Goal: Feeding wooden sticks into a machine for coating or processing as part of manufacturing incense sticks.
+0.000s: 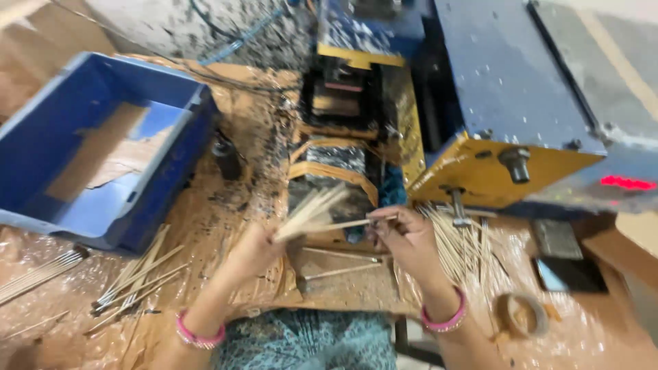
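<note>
Big blue-and-yellow machine (pixel 480 103) sits just beyond both hands, blue crate (pixel 96 144) off left of them on the counter (pixel 603 329). Left hand (pixel 257 243) has its grip clamped on a fanned bundle of thin sticks (pixel 308 212) (a bit blurry). Right hand (pixel 404 236) pinches one single stick (pixel 346 224) from that bundle.

A small workshop: a blue and yellow machine (pixel 493 103) stands on a grimy, paper-covered bench (pixel 226 205), with thin sticks (pixel 130 277) strewn about and a blue crate (pixel 103 151) alongside.
</note>
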